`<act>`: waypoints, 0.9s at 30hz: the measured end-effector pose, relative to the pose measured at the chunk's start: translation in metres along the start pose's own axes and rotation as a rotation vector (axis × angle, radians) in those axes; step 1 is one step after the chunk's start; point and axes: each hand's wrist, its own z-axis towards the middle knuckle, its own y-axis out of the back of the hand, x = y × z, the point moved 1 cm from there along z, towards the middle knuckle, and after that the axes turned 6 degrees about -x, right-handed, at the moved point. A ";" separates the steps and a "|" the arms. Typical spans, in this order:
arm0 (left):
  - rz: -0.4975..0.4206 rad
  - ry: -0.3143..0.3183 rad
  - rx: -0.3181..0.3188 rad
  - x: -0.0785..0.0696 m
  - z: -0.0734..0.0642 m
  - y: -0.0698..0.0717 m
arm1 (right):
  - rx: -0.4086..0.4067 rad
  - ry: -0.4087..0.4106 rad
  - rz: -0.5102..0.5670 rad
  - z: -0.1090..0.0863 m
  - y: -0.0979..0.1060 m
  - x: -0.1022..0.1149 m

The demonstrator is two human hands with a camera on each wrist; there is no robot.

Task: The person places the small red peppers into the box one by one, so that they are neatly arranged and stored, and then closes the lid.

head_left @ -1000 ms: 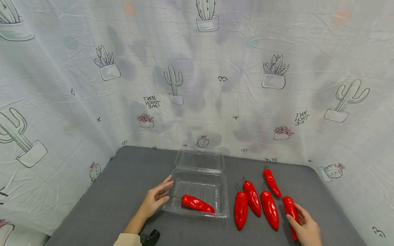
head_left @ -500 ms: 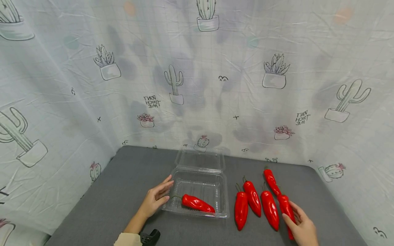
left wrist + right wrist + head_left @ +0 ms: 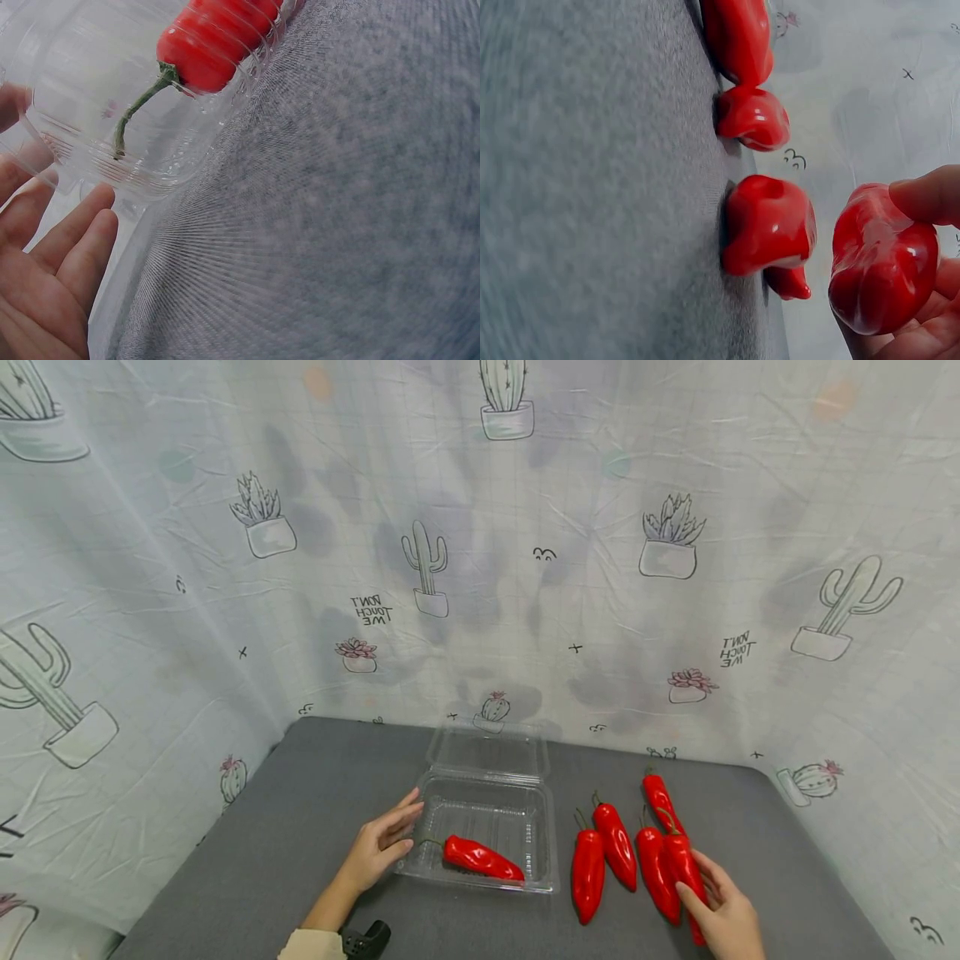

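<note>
My left hand (image 3: 378, 843) rests at the left rim of a clear plastic clamshell box (image 3: 480, 810), its fingers nearly straight along the side. One long red pepper (image 3: 483, 858) lies inside near the front wall, its green stem (image 3: 139, 109) pointing to that hand. My right hand (image 3: 722, 906) holds another red pepper (image 3: 885, 270) between thumb and fingers, raised off the table in the right wrist view. From the head this held pepper overlaps a lying pepper (image 3: 654, 870) and the lower end of the farthest one (image 3: 660, 797).
Two more red peppers (image 3: 588, 877) lie side by side just right of the box. The box's lid (image 3: 487, 750) stands open at the back. Grey cloth covers the table (image 3: 322, 810), and a cactus-print curtain (image 3: 480, 652) hangs behind and at both sides.
My right hand has moved left with the pepper it holds, from beside the rightmost spot to over the neighbouring pepper. The left hand and box have stayed put.
</note>
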 end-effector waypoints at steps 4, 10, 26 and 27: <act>0.000 0.005 0.001 -0.001 0.000 0.000 | 0.011 -0.003 -0.014 -0.001 -0.003 0.004; 0.002 0.010 0.000 -0.001 0.000 0.000 | 0.063 -0.004 0.006 -0.005 -0.007 0.010; -0.007 -0.005 0.004 0.001 0.000 0.000 | 0.137 -0.020 0.087 -0.017 -0.024 0.025; -0.007 -0.006 0.004 0.001 0.000 0.000 | 0.145 -0.030 0.083 -0.019 -0.025 0.026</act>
